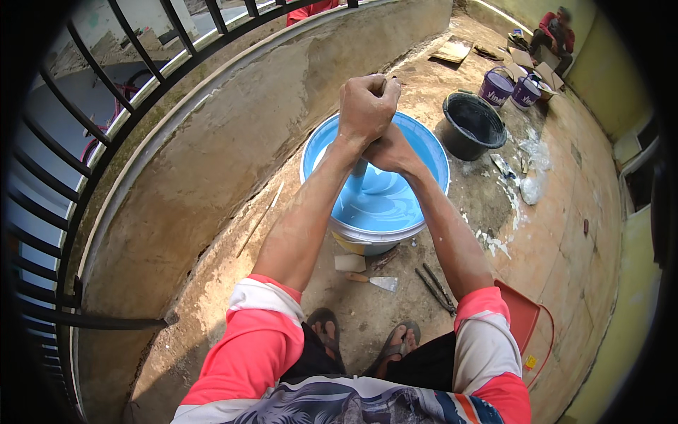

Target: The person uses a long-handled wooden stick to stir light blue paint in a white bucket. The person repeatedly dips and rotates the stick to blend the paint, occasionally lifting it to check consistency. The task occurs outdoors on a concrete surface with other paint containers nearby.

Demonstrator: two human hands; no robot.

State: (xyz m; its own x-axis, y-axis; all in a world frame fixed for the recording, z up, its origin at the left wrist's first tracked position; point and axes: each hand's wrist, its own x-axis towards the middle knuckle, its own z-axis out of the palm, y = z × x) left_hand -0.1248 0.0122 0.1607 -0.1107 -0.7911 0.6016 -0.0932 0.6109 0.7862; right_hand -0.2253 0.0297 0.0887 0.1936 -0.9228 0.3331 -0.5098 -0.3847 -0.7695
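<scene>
A large white bucket (390, 232) of light blue paint (385, 201) stands in front of me, the paint's surface swirled. Above it my left hand (367, 107) is closed round the upper part of a stick, the higher of my two hands. Just below, my right hand (390, 149) is closed on the same stick. Its lower part, a bluish-grey rod (358, 172), dips upright into the paint. My fingers and wrists hide most of its upper length.
A black bucket (468, 146) and two purple pails (496, 87) stand to the right. Near my feet lie a scraper (374, 281), long-handled pliers (436, 288) and a red tray (516, 311). Left is a low wall (191, 169) with a black railing (51, 182). A person (555, 39) sits far right.
</scene>
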